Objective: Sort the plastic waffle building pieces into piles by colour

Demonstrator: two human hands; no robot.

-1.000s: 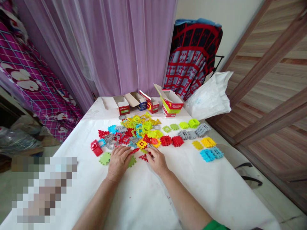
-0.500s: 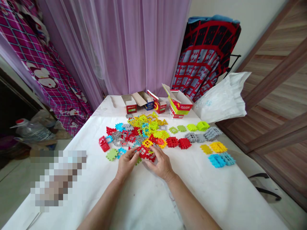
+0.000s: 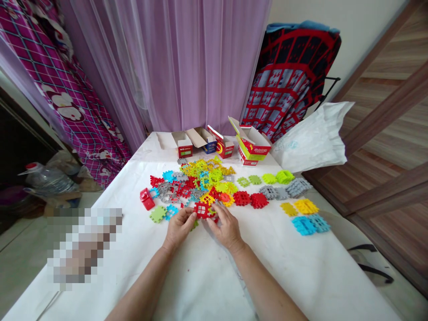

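Note:
Pinched between the thumb and fingers of my left hand [image 3: 179, 228] is the left edge of a red window-shaped building block [image 3: 201, 210]. My right hand [image 3: 226, 228] closes on the same block from the right. A bit of green shows by its fingers, and another red piece lies partly hidden beneath. Beyond my hands spreads a mixed heap of interlocking blocks, with grey pieces [image 3: 167, 191], yellow pieces [image 3: 197, 168] and a yellow window block [image 3: 206, 199]. A light green block [image 3: 158, 214] and a blue block [image 3: 171, 211] lie left of my hands.
Sorted stacks stand to the right: red blocks [image 3: 259, 200], grey blocks [image 3: 298, 187], lime blocks [image 3: 285, 176], yellow blocks [image 3: 306, 206] and blue blocks [image 3: 303, 225]. Opened cardboard boxes [image 3: 253, 145] line the far edge beside a white bag [image 3: 310, 138]. A red boxy piece [image 3: 147, 199] sits left.
The red window block has turned from tilted to nearly level between my hands. Both hands stay almost in place; the whole view has shifted slightly.

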